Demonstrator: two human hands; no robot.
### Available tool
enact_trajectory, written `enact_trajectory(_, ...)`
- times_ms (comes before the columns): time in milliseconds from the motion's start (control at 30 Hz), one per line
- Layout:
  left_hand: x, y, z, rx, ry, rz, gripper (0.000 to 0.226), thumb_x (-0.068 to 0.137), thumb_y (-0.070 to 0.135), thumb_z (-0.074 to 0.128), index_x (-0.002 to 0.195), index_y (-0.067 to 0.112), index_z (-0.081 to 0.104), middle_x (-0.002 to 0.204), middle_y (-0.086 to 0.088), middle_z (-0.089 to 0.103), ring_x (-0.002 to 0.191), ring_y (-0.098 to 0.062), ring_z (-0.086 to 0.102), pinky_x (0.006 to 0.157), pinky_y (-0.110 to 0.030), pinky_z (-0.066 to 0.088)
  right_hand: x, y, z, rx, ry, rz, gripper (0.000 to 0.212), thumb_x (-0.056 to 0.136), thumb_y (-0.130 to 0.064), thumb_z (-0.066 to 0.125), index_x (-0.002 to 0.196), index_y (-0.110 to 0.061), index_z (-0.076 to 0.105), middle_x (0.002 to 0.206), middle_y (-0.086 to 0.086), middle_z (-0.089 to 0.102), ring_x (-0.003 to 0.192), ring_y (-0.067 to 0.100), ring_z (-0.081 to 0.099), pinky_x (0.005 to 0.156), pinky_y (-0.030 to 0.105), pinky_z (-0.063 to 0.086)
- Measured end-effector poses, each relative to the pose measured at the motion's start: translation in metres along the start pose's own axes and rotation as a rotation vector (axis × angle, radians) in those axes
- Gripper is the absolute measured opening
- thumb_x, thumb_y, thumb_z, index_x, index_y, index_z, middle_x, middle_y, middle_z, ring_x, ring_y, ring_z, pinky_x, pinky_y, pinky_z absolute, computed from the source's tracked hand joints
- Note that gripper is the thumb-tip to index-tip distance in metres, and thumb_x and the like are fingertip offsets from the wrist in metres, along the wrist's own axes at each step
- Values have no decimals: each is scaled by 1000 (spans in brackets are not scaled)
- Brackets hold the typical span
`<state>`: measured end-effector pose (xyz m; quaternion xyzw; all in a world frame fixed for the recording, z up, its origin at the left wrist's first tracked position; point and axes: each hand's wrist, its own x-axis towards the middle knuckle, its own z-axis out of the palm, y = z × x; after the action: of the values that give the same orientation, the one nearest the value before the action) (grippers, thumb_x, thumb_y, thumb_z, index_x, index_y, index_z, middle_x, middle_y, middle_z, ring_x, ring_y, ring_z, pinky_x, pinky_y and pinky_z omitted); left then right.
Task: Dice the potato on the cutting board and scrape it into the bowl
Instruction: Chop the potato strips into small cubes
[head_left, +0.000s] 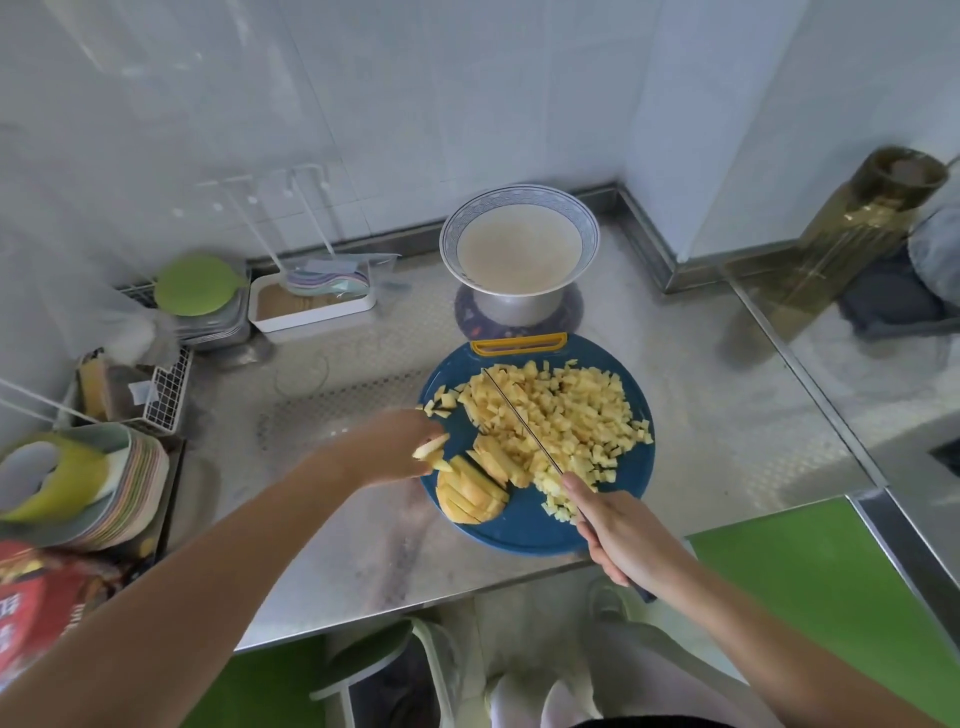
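Note:
A round blue cutting board (524, 525) with a yellow handle lies on the steel counter. A wide heap of diced potato (576, 410) covers its right and middle. Uncut potato strips (470, 493) lie at the board's near left. My left hand (400, 447) pinches a few potato strips just above them. My right hand (618, 530) grips the handle of a knife (519, 415), whose blade lies across the dice, pointing up-left. The white bowl (519, 244) with a patterned rim stands behind the board, and I see no potato in it.
A white tray (311, 306) with utensils, a green lid (195, 286) on stacked dishes and a wire rack (166, 389) crowd the left. Stacked plates (119, 483) and a red packet (36, 603) sit near left. A gold cylinder (857, 239) stands right. The counter's front edge runs just below the board.

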<state>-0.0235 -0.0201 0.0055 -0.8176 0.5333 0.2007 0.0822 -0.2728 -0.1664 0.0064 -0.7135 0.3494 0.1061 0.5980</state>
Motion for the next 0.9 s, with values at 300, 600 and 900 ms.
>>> enact_trajectory(300, 7, 54, -3, 215, -99, 130, 42, 94, 13, 48, 135, 17, 46, 127, -6, 50, 112, -23, 54, 86, -34, 49, -4, 7, -2, 17, 11, 17, 65, 93, -66, 37, 59, -11, 32, 40, -2, 25, 34, 15, 23, 61, 39, 29)
enact_trajectory(600, 3, 45, 4, 38, -48, 170, 81, 82, 29, 72, 147, 18, 26, 146, -1, 34, 132, -17, 36, 104, -27, 33, -7, 13, -2, 48, 38, 26, 65, 82, -74, 37, 58, -13, 30, 40, -4, 24, 35, 14, 22, 56, 37, 27)
enact_trajectory(900, 19, 26, 24, 191, -71, 362, 120, 65, 56, 78, 153, 23, 4, 160, 0, 13, 147, -20, 7, 111, -24, -8, -12, 18, 6, 90, 83, 48, 62, 91, -66, 39, 60, -13, 27, 38, -6, 22, 33, 12, 20, 55, 34, 22)
